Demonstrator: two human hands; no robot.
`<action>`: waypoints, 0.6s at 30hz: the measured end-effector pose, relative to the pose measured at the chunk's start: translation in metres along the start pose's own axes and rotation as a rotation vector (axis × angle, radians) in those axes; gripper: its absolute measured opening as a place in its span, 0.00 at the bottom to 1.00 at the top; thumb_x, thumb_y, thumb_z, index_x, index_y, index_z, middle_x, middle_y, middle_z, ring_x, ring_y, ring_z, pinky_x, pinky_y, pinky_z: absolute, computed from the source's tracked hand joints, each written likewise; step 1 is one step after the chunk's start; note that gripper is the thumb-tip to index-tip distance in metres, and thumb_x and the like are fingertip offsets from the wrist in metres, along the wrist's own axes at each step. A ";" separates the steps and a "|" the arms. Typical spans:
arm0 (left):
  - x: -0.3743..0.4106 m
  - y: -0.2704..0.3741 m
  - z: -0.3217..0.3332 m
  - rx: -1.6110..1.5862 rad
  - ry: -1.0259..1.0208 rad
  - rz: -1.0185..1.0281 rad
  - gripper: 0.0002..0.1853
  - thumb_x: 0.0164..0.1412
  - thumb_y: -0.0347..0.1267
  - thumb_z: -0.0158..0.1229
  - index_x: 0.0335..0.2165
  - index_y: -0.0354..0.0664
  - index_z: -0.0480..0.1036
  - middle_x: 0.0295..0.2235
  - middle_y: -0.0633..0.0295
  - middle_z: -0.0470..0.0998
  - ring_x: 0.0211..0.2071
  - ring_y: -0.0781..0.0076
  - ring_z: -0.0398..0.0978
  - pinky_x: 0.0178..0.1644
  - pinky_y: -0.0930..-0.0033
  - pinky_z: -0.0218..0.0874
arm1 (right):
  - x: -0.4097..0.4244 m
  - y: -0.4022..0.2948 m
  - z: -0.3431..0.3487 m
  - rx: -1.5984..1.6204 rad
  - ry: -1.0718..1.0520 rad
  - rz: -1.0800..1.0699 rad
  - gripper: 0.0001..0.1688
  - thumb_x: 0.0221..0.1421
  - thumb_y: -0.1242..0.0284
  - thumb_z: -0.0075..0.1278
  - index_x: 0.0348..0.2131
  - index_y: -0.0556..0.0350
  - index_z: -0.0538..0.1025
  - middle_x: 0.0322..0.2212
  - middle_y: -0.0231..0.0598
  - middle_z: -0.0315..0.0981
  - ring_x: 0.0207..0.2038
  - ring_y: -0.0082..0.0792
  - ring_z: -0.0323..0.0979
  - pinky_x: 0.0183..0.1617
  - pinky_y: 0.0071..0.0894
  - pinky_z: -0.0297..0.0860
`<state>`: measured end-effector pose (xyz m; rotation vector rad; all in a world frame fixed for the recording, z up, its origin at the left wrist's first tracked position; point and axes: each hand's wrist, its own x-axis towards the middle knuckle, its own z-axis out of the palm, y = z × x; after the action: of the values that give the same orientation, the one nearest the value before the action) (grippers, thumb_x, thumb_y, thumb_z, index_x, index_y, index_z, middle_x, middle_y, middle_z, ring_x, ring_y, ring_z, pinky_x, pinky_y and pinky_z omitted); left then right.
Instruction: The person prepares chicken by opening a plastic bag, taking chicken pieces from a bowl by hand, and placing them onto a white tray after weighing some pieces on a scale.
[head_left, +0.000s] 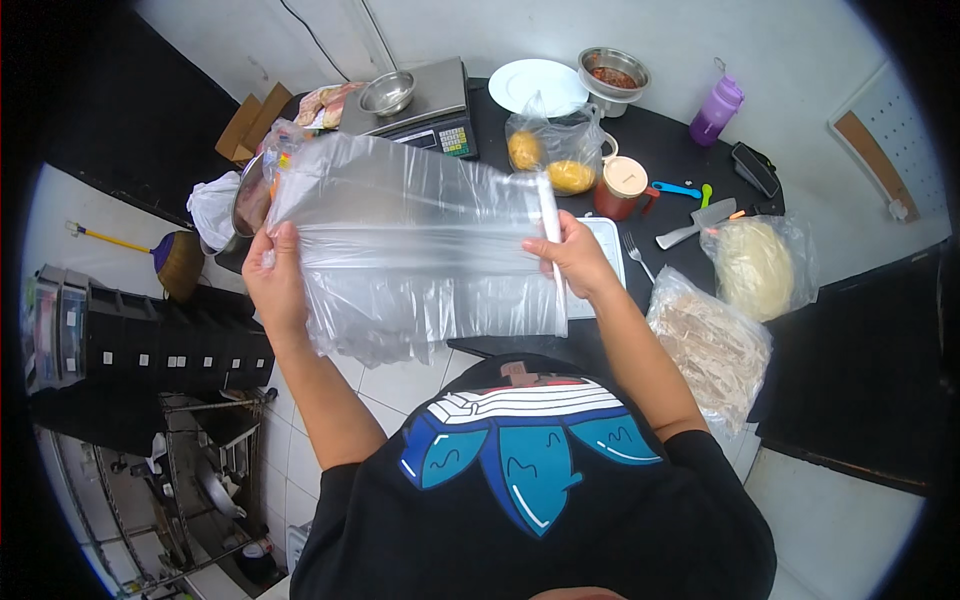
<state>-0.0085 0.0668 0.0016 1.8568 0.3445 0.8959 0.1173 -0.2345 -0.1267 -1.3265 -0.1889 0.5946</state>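
Observation:
A clear plastic bag (427, 255) is stretched sideways between my hands, above the near edge of the table. My left hand (279, 262) grips its gathered left end, thumb on top. At the other end my right hand (574, 251) pinches the bag beside a white folded or rolled edge. Behind the right hand lies a white tray (611, 247), partly hidden by the bag and hand. A fork (637, 255) rests just right of the tray. Beyond the bag stands a digital scale (442, 105) with a metal bowl (387, 94) on it.
Around the black table (660, 142) are a white plate (538, 88), a bag with yellow items (570, 177), a lidded red jug (622, 187), a bowl of reddish food (615, 73), a purple bottle (718, 110), a cleaver (697, 223), bagged dough (754, 270) and a bag of pale shreds (709, 345).

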 end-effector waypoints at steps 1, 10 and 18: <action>0.002 -0.005 -0.004 -0.007 0.029 -0.016 0.11 0.58 0.33 0.54 0.33 0.33 0.71 0.26 0.72 0.70 0.28 0.87 0.62 0.33 0.84 0.55 | 0.000 -0.004 -0.002 0.048 0.008 0.020 0.20 0.45 0.72 0.58 0.37 0.57 0.66 0.25 0.33 0.67 0.20 0.24 0.69 0.21 0.22 0.67; 0.016 -0.046 -0.026 -0.097 0.266 -0.066 0.12 0.60 0.35 0.50 0.27 0.37 0.70 0.22 0.72 0.68 0.24 0.87 0.61 0.30 0.83 0.53 | -0.007 -0.016 -0.008 0.046 0.026 0.104 0.14 0.50 0.75 0.51 0.38 0.64 0.69 0.28 0.41 0.72 0.26 0.33 0.76 0.26 0.27 0.73; 0.014 -0.058 -0.027 -0.121 0.258 -0.092 0.12 0.60 0.35 0.51 0.25 0.37 0.69 0.22 0.73 0.67 0.25 0.88 0.62 0.30 0.84 0.53 | -0.005 -0.009 0.001 0.111 0.058 -0.083 0.15 0.50 0.73 0.52 0.38 0.61 0.69 0.24 0.32 0.68 0.22 0.23 0.69 0.28 0.24 0.72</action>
<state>-0.0096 0.1197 -0.0370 1.6045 0.5193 1.0713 0.1153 -0.2374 -0.1172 -1.2212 -0.1600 0.4893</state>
